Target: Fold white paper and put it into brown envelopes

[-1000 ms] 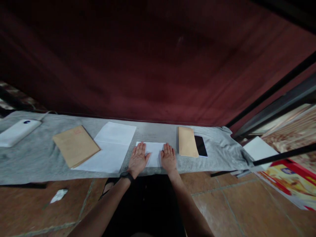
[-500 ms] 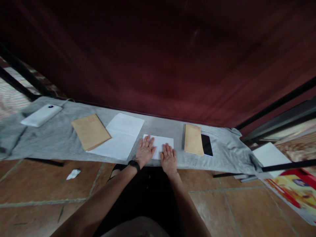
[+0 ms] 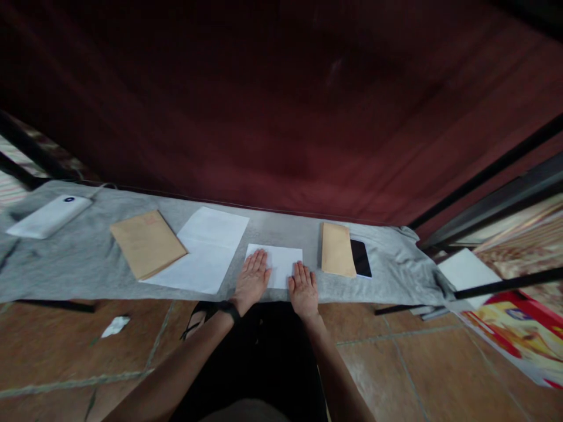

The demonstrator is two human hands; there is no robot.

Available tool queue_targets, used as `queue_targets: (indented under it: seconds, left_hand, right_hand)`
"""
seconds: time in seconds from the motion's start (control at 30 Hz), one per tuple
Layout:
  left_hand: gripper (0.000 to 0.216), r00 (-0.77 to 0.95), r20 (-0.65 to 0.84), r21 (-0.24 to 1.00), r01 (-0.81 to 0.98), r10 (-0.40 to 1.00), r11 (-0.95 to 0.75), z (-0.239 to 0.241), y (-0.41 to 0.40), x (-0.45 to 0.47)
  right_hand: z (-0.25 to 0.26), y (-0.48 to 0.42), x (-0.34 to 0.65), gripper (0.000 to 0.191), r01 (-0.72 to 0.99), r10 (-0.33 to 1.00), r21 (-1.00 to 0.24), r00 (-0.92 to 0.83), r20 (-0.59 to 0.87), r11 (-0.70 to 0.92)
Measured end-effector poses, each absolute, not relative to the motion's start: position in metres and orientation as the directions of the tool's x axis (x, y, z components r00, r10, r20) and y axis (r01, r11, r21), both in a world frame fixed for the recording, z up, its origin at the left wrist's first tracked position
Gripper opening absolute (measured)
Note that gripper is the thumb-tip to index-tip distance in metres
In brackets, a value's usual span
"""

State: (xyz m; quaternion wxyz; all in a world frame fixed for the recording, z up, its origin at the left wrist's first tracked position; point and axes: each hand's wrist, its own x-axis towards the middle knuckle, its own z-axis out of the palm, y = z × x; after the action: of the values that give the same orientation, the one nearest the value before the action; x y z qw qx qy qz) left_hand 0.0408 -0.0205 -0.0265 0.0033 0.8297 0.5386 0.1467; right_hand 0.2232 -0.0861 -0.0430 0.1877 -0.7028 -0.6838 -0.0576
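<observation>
A small folded white sheet (image 3: 281, 259) lies on the grey cloth (image 3: 74, 264) at the near edge of the low surface. My left hand (image 3: 251, 280) lies flat on the sheet's left half, fingers spread; a dark band sits on that wrist. My right hand (image 3: 303, 288) rests flat on the sheet's lower right corner. Neither hand grips anything.
Left of the sheet lie a larger white paper (image 3: 204, 249) and a brown envelope (image 3: 146, 242); a white power bank (image 3: 46, 215) is far left. A second brown envelope (image 3: 336, 249) and a dark phone (image 3: 361, 258) lie right. A colourful poster (image 3: 519, 331) and tiled floor (image 3: 417, 369) are nearby.
Both hands stay pressed on the folded sheet, the right hand having slid slightly toward its near edge. The camera has shifted, so everything appears moved in the picture.
</observation>
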Motion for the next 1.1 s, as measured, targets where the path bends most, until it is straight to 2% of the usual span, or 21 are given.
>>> queue_targets:
  seconds: [0.17, 0.53, 0.6, 0.67, 0.77, 0.9, 1.0, 1.1]
  left_hand:
    - [0.058, 0.481, 0.221, 0.193, 0.831, 0.849, -0.521, -0.027, -0.013, 0.069]
    - [0.062, 0.319, 0.286, 0.159, 0.914, 0.904, -0.373, -0.033, -0.019, 0.017]
    - [0.061, 0.345, 0.314, 0.145, 0.903, 0.884, -0.404, -0.033, -0.030, 0.009]
    - [0.057, 0.447, 0.325, 0.118, 0.855, 0.833, -0.505, -0.032, -0.039, 0.003]
    - [0.051, 0.557, 0.310, 0.090, 0.789, 0.770, -0.607, -0.030, -0.048, -0.002]
    - [0.050, 0.553, 0.276, 0.095, 0.798, 0.786, -0.595, -0.028, -0.050, -0.002]
    - [0.050, 0.556, 0.252, 0.111, 0.796, 0.792, -0.595, -0.026, -0.049, 0.000]
    - [0.050, 0.552, 0.254, 0.139, 0.791, 0.794, -0.595, -0.025, -0.050, 0.000]
  right_hand:
    - [-0.041, -0.086, 0.223, 0.050, 0.983, 0.941, -0.181, 0.058, 0.333, 0.003]
    - [-0.041, -0.087, 0.221, 0.050, 0.982, 0.935, -0.189, 0.074, 0.348, -0.008]
    - [-0.042, -0.088, 0.221, 0.050, 0.980, 0.928, -0.196, 0.091, 0.362, -0.020]
    - [-0.042, -0.089, 0.220, 0.050, 0.976, 0.921, -0.214, 0.118, 0.371, -0.039]
    - [-0.037, -0.088, 0.220, 0.048, 0.957, 0.919, -0.267, 0.202, 0.339, -0.112]
    - [-0.026, -0.080, 0.222, 0.047, 0.906, 0.912, -0.348, 0.334, 0.238, -0.240]
    - [-0.020, -0.073, 0.226, 0.044, 0.859, 0.907, -0.440, 0.376, 0.190, -0.264]
    - [-0.021, -0.068, 0.230, 0.034, 0.776, 0.896, -0.570, 0.419, 0.147, -0.270]
